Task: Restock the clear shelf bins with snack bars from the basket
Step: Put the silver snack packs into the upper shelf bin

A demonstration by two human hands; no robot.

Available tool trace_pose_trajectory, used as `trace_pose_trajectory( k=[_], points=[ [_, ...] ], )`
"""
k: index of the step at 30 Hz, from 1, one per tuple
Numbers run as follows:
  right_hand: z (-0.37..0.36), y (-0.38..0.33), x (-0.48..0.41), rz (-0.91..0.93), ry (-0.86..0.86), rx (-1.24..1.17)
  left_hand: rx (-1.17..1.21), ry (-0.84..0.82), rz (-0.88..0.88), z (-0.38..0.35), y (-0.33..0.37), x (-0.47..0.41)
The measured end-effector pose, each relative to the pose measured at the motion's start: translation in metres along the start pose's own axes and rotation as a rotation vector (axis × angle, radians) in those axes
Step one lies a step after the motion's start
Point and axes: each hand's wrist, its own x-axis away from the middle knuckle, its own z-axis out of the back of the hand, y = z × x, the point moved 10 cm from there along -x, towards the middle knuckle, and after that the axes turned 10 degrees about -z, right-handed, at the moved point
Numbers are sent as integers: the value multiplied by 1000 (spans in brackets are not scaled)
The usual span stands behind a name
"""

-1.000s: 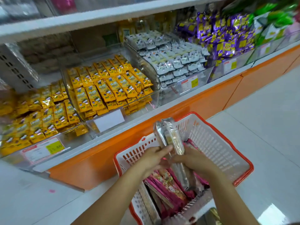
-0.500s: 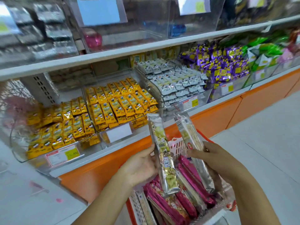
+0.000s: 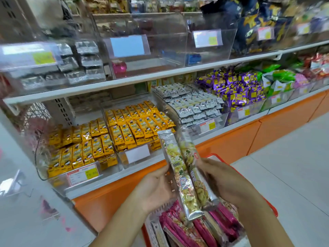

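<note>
Two long silver snack bars with yellow-green print stand almost upright above the basket. My left hand [image 3: 156,188] holds the left silver bar [image 3: 178,172] from its left side. My right hand [image 3: 224,182] grips the right silver bar [image 3: 195,168] from the right. The bars lie side by side and touch. Below them the red-and-white basket [image 3: 219,157] holds several pink snack bars [image 3: 179,223]. On the upper shelf a clear bin [image 3: 160,41] with a blank white label stands nearly bare, with one pink pack [image 3: 119,67] at its back.
The lower shelf carries clear bins of yellow packs [image 3: 135,125], grey-white packs [image 3: 192,104] and purple packs [image 3: 236,90]. An upper bin at left holds silver packs [image 3: 80,63]. An orange base panel [image 3: 231,143] runs under the shelf. White floor tiles [image 3: 288,166] lie at right.
Both hands lifted the two silver bars out of the basket and brought them side by side. The view tilted upward, so the upper shelf's clear bins now show.
</note>
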Motion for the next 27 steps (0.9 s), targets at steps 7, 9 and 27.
trace_pose_trajectory(
  k=[7, 9, 27],
  points=[
    [-37, -12, 12, -16, -116, 125, 30, -10, -102, -4, 28, 31],
    [-43, -16, 14, -17, -98, 144, 51, -10, -162, -8, 40, 41],
    [-144, -87, 36, 247, 103, 863, 122, 115, -390, -17, 108, 100]
  ],
)
